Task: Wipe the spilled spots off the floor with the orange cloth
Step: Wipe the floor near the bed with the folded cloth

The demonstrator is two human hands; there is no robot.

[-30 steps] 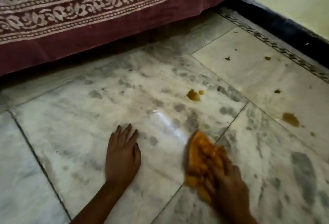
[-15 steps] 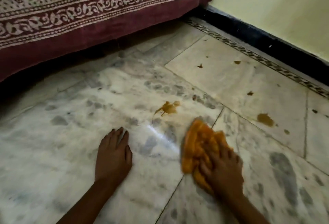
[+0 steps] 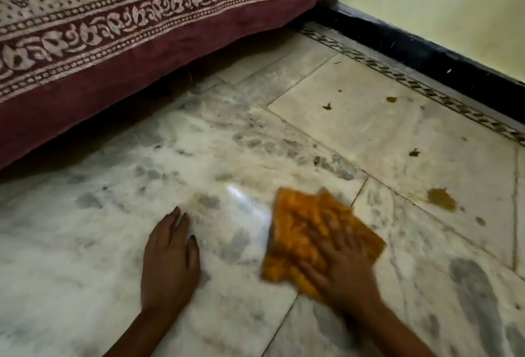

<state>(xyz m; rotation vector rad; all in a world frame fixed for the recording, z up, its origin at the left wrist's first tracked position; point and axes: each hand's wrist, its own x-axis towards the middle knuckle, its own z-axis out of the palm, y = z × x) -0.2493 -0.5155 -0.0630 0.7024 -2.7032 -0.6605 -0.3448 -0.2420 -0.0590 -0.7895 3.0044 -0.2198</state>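
Observation:
The orange cloth (image 3: 301, 226) lies spread flat on the marble floor (image 3: 113, 214). My right hand (image 3: 338, 265) presses down on its near right part with fingers spread. My left hand (image 3: 169, 257) rests palm down on the floor to the left of the cloth, holding nothing. A large brown spilled spot (image 3: 441, 199) sits on the tile to the right of the cloth. Smaller spots lie farther back: one (image 3: 414, 153) mid-tile, one (image 3: 327, 106) near the tile's far corner, one (image 3: 391, 99) close to the patterned border.
A maroon patterned bedspread (image 3: 142, 30) hangs down at the back left, with dark space under it. A black skirting (image 3: 426, 52) and pale yellow wall (image 3: 440, 1) run along the right. A patterned tile strip (image 3: 426, 92) edges the floor there.
The cloth has swept forward and left over the spot that lay ahead of it; that spot no longer shows. The cloth is now spread flat instead of bunched. My left hand stays planted.

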